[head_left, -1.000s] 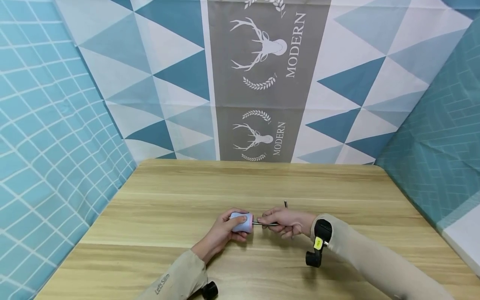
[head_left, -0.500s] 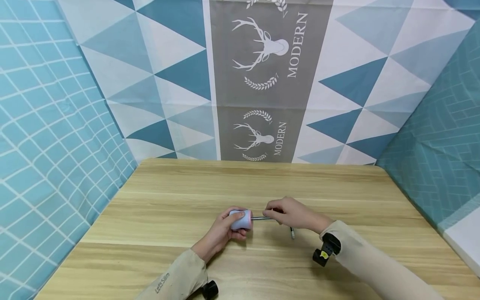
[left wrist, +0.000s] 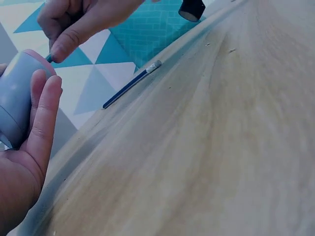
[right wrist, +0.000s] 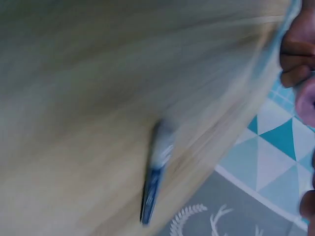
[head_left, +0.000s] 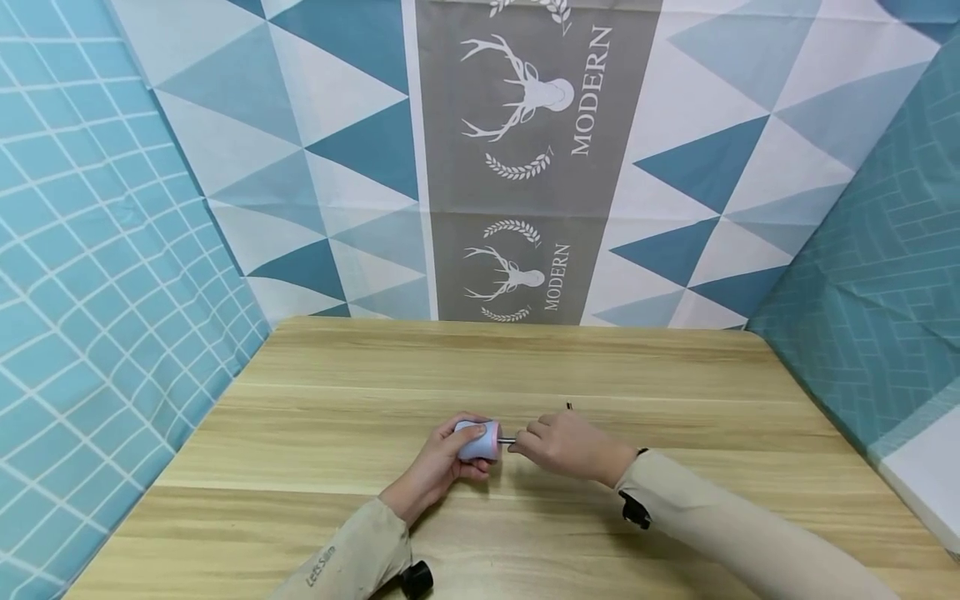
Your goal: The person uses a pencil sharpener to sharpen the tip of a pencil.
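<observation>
Wooden table (head_left: 450, 358); left hand (head_left: 438, 460) grips blue cylinder (head_left: 476, 448), right hand (head_left: 572, 446) pinches rod (head_left: 507, 441) at pink end (head_left: 496, 440).

Smooth plastic cylinder (head_left: 478, 448), wood-grain table (head_left: 360, 358)

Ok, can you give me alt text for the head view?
A person's left hand holds a small blue cylinder while the right hand grips a thin rod that meets its pink-rimmed end. Beneath is a wood-grain table; behind, a geometric-patterned backdrop reads MODERN.

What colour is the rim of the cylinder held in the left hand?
Pink; the rim shows best in the head view.
</observation>
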`<act>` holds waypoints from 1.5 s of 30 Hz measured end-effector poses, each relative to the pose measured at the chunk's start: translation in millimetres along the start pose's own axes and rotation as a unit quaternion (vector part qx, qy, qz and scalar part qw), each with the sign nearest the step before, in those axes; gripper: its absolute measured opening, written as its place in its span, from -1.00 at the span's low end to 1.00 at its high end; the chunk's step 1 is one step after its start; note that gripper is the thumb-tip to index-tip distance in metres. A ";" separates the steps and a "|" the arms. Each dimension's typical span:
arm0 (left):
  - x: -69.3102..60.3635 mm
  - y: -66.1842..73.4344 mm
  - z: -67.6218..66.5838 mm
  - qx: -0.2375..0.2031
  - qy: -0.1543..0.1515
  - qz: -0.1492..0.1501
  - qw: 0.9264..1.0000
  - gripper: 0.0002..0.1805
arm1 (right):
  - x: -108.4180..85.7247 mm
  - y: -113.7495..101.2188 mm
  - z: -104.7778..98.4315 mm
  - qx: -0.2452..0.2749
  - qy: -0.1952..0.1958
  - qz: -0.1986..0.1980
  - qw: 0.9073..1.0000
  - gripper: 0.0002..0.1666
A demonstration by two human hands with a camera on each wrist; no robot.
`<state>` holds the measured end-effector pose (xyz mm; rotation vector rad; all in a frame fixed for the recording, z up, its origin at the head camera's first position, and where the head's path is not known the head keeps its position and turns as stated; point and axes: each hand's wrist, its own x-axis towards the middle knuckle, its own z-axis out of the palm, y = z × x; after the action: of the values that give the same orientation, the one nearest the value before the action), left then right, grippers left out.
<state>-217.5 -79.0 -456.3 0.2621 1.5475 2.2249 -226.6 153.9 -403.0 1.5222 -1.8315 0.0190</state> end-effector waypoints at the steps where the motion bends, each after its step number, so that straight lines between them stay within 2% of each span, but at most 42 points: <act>1: 0.0 -0.3 -0.1 -0.001 0.000 0.001 1.000 -0.72 | 0.1 -0.5 0.1 0.046 -0.011 0.022 0.999 -0.62; 2: 0.0 -0.4 0.1 -0.002 -0.001 0.002 1.000 -0.72 | 0.1 -1.0 0.0 0.098 -0.022 0.050 0.994 -0.65; 3: 0.4 -0.8 0.2 -0.002 -0.002 0.002 1.000 -0.72 | 0.2 -1.4 -0.6 0.157 -0.036 0.084 0.983 -0.66; 4: 0.2 -1.0 0.2 -0.002 -0.005 0.003 1.000 -0.71 | 0.5 -2.0 -2.0 0.218 -0.051 0.124 0.967 -0.66; 5: -0.1 -1.0 0.2 -0.001 -0.008 0.004 1.000 -0.70 | 0.9 -2.4 -3.2 0.278 -0.067 0.170 0.943 -0.65; 7: -0.3 -1.0 0.5 0.001 -0.012 0.006 1.000 -0.69 | 2.4 -2.3 -5.4 0.377 -0.095 0.260 0.884 -0.63; 8: -0.8 -0.7 0.2 0.003 -0.011 0.008 1.000 -0.70 | 3.8 -1.8 -5.7 0.420 -0.107 0.302 0.849 -0.61; 10: -1.5 -0.3 -0.2 0.002 -0.009 0.010 1.000 -0.71 | 6.0 -0.2 -6.4 0.502 -0.131 0.385 0.763 -0.58; 13: -1.2 -0.4 0.1 -0.001 -0.004 0.014 1.000 -0.74 | 7.4 2.9 -6.6 0.594 -0.155 0.479 0.628 -0.57; 14: -1.3 -0.6 0.3 -0.002 -0.004 0.016 1.000 -0.75 | 7.3 3.8 -6.4 0.617 -0.162 0.506 0.580 -0.60; 15: -1.5 -1.0 0.3 -0.002 -0.003 0.018 1.000 -0.75 | 7.2 4.5 -6.2 0.638 -0.168 0.526 0.537 -0.63; 17: -1.5 -1.3 0.7 0.002 -0.006 0.021 1.000 -0.75 | 6.4 5.9 -6.0 0.668 -0.176 0.553 0.465 -0.71; 18: -1.6 -1.5 0.8 0.004 -0.007 0.023 1.000 -0.74 | 6.1 6.4 -6.0 0.680 -0.180 0.560 0.438 -0.74; 19: -1.7 -1.4 0.8 0.006 -0.008 0.023 1.000 -0.73 | 5.6 6.7 -5.4 0.689 -0.184 0.564 0.417 -0.76; 20: -2.0 -1.1 0.8 0.009 -0.010 0.024 1.000 -0.73 | 5.1 6.9 -5.1 0.697 -0.187 0.562 0.404 -0.76; 21: -1.9 -0.9 0.6 0.011 -0.011 0.023 1.000 -0.72 | 4.7 7.1 -5.1 0.704 -0.188 0.559 0.395 -0.77; 22: -1.8 -0.5 0.6 0.012 -0.012 0.023 1.000 -0.72 | 4.2 7.3 -5.2 0.707 -0.190 0.556 0.394 -0.77; 23: -1.6 0.0 0.6 0.012 -0.014 0.023 1.000 -0.72 | 3.9 7.7 -5.8 0.706 -0.192 0.551 0.401 -0.77; 24: -1.2 0.3 0.7 0.013 -0.017 0.022 1.000 -0.73 | 3.4 8.4 -6.9 0.702 -0.193 0.545 0.415 -0.76; 25: -0.9 0.7 0.8 0.013 -0.019 0.022 0.999 -0.73 | 3.0 9.3 -8.2 0.693 -0.197 0.538 0.438 -0.73; 26: -0.7 0.9 1.0 0.013 -0.020 0.021 0.999 -0.74 | 2.7 10.3 -10.2 0.682 -0.200 0.528 0.465 -0.71; 27: -0.3 0.9 1.1 0.012 -0.019 0.020 1.000 -0.74 | 2.8 11.3 -12.7 0.666 -0.205 0.515 0.499 -0.68; 29: -0.3 0.7 1.2 0.009 -0.017 0.019 1.000 -0.75 | 2.9 13.3 -18.8 0.619 -0.214 0.481 0.582 -0.65; 32: -0.5 -0.1 1.0 -0.002 -0.007 0.019 1.000 -0.77 | 2.8 13.9 -27.4 0.512 -0.213 0.397 0.732 -0.72; 34: -0.6 -0.7 1.1 -0.010 -0.004 0.020 1.000 -0.78 | 1.4 11.7 -31.3 0.410 -0.203 0.318 0.830 -0.80; 35: -0.7 -0.8 1.2 -0.013 -0.003 0.021 1.000 -0.79 | 0.2 9.9 -32.2 0.354 -0.194 0.276 0.872 -0.81; 36: -0.7 -1.1 1.1 -0.016 -0.003 0.022 1.000 -0.79 | -1.3 8.0 -31.9 0.292 -0.186 0.232 0.909 -0.80; 37: -0.8 -1.0 1.1 -0.017 -0.004 0.022 1.000 -0.80 | -2.7 5.6 -31.1 0.233 -0.175 0.189 0.938 -0.78; 38: -1.0 -0.9 1.2 -0.017 -0.005 0.022 1.000 -0.81 | -4.2 3.7 -29.5 0.175 -0.159 0.147 0.960 -0.77; 39: -1.2 -0.9 0.9 -0.016 -0.008 0.023 1.000 -0.81 | -5.6 2.1 -27.2 0.121 -0.142 0.111 0.976 -0.79; 40: -1.3 -0.8 0.9 -0.015 -0.008 0.024 1.000 -0.81 | -6.7 0.7 -24.5 0.073 -0.124 0.080 0.986 -0.84; 42: -1.5 -0.6 0.7 -0.013 -0.009 0.022 1.000 -0.81 | -7.8 -0.8 -18.5 -0.021 -0.090 0.027 0.995 -0.82; 45: -1.6 0.2 0.8 -0.009 -0.009 0.019 1.000 -0.78 | -5.8 -1.0 -11.3 -0.098 -0.042 -0.026 0.994 -0.60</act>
<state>-215.8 -79.1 -455.8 0.3078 1.5242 2.2588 -219.8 163.6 -398.4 1.4500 -1.7998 -0.2465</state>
